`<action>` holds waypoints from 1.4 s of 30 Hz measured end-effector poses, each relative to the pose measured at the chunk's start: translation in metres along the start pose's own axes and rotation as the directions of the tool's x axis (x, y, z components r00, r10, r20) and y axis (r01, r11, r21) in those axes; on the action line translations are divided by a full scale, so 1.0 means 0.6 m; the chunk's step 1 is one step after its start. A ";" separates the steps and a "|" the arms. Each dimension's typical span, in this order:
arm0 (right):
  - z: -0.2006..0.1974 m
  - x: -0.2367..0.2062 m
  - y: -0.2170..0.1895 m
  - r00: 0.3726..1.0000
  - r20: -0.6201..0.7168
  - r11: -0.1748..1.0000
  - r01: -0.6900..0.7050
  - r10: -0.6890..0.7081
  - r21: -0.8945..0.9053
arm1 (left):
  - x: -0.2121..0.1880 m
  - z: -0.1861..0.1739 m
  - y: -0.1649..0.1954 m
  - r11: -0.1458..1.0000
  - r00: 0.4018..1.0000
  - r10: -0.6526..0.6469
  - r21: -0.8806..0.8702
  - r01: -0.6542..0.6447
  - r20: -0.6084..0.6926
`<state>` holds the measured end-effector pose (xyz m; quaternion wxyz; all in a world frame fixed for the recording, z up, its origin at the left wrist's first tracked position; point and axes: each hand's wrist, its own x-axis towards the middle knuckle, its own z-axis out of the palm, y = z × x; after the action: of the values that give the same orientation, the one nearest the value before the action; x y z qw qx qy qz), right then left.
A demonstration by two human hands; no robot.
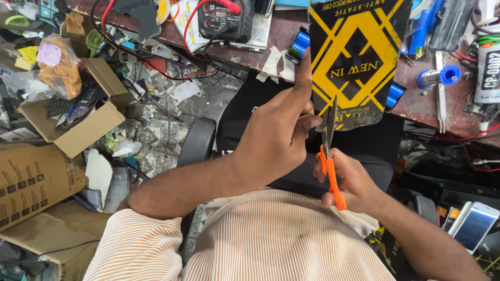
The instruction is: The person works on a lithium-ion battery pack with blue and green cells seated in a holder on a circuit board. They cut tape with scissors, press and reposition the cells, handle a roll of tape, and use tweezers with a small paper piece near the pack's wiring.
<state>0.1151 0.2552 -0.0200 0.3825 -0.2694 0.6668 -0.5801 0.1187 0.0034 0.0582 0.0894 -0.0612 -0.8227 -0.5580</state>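
Nearest us, low in the frame, our striped shirt (271,239) fills the bottom centre. At far left sit cardboard boxes (36,177). Just left of centre our left hand (276,135) pinches the lower edge of a black and yellow anti-static bag (359,57), fingers closed on it. Right of that, our right hand (351,179) grips orange-handled scissors (329,156), blades meeting the bag's bottom edge. A phone (474,224) lies lower right.

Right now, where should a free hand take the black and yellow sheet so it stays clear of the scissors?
Probably the black and yellow sheet by its left edge, from the left: the left hand already pinches there, beside the blades of the orange scissors cutting up from the bottom edge.
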 end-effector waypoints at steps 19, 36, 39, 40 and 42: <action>-0.015 0.007 0.017 0.999 -0.018 0.984 0.033 -0.037 -0.173 | 0.016 -0.008 0.015 0.984 0.993 -0.118 -0.131 0.121 0.028; -0.055 0.013 0.018 0.987 0.137 0.997 0.080 -0.080 0.006 | 0.044 -0.019 -0.037 0.696 0.972 -0.236 -0.696 0.177 0.011; -0.049 0.020 0.014 0.982 0.133 0.990 0.137 -0.131 -0.034 | 0.033 -0.005 -0.035 0.668 0.961 -0.199 -0.744 -0.013 -0.195; -0.046 0.021 0.013 0.984 0.112 0.988 0.146 -0.140 -0.048 | 0.029 0.001 -0.032 0.619 0.956 -0.193 -0.783 -0.056 -0.222; -0.040 0.021 0.010 0.984 0.077 0.981 0.167 -0.160 -0.094 | 0.018 0.016 -0.022 0.562 0.947 -0.216 -0.823 -0.079 -0.238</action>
<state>0.0885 0.2596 -0.0276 0.3422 -0.3621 0.6571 -0.5657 0.1046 0.0076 0.0452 0.1572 0.0258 -0.4434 -0.8820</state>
